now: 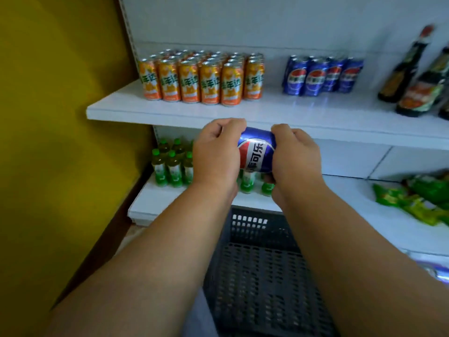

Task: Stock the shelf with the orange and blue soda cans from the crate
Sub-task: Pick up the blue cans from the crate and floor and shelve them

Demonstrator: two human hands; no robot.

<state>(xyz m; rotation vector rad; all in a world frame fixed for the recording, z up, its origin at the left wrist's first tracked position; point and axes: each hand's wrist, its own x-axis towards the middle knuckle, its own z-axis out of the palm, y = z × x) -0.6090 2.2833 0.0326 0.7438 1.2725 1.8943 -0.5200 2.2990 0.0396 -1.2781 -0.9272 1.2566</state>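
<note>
A blue soda can (255, 152) is held between both hands just below the front edge of the upper white shelf (279, 113). My left hand (215, 152) grips its left side and my right hand (295, 155) grips its right side and bottom. On that shelf, several orange soda cans (201, 79) stand in rows at the left, and several blue soda cans (320, 75) stand to their right. The dark grey crate (257, 271) sits below my forearms; its visible floor looks bare.
Dark sauce bottles (413, 74) stand at the shelf's right end. Green drink bottles (170, 164) fill the left of the lower shelf (352, 210), with green snack packets (418, 200) at its right. A yellow wall (60, 117) bounds the left.
</note>
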